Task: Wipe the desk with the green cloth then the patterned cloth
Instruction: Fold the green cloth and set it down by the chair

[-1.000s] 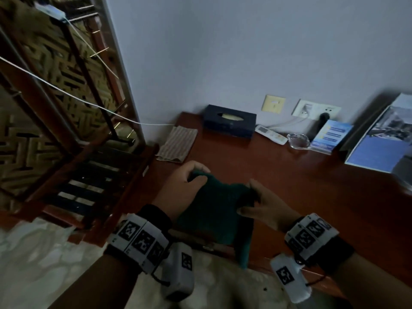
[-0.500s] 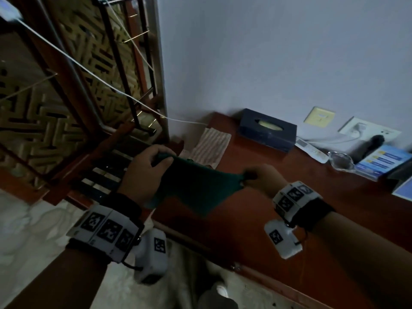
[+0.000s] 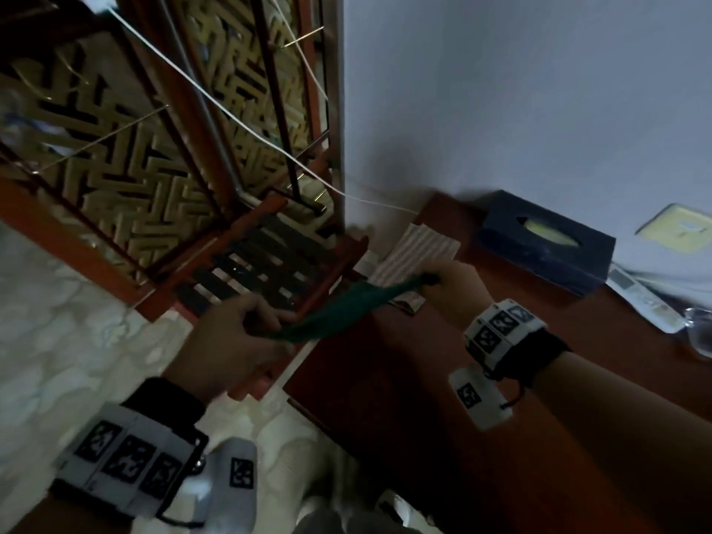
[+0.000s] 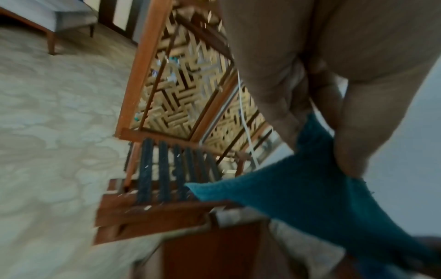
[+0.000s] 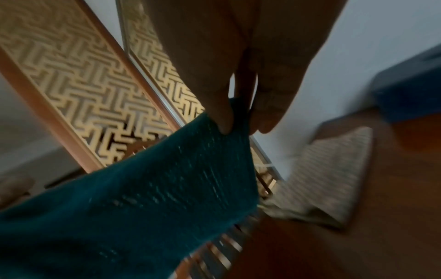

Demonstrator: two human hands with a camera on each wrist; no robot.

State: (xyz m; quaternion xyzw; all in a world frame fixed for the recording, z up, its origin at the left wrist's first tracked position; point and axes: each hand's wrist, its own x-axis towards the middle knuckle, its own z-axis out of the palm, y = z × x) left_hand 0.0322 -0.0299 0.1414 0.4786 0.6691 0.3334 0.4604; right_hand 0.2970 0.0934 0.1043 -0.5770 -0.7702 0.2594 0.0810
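Observation:
The green cloth (image 3: 346, 308) hangs stretched in the air between both hands, over the desk's left end. My left hand (image 3: 246, 329) grips its left end beyond the desk's edge; in the left wrist view the thumb pinches the green cloth (image 4: 298, 185). My right hand (image 3: 447, 283) pinches the other end, and the right wrist view shows the fingertips (image 5: 226, 120) closed on the green cloth (image 5: 148, 198). The striped patterned cloth (image 3: 416, 256) lies folded on the reddish-brown desk (image 3: 481, 437) at its far left corner, just beyond my right hand; the patterned cloth (image 5: 334, 179) lies flat.
A dark tissue box (image 3: 547, 240) stands by the wall, with a white remote (image 3: 643, 298) to its right. A wooden slatted rack (image 3: 266, 271) and a lattice screen (image 3: 127, 159) stand left of the desk. A white cable (image 3: 239, 121) runs across to the wall.
Both hands lifted the green cloth off the desk and carried it left and away from me, pulling it taut. It now hangs near the patterned cloth.

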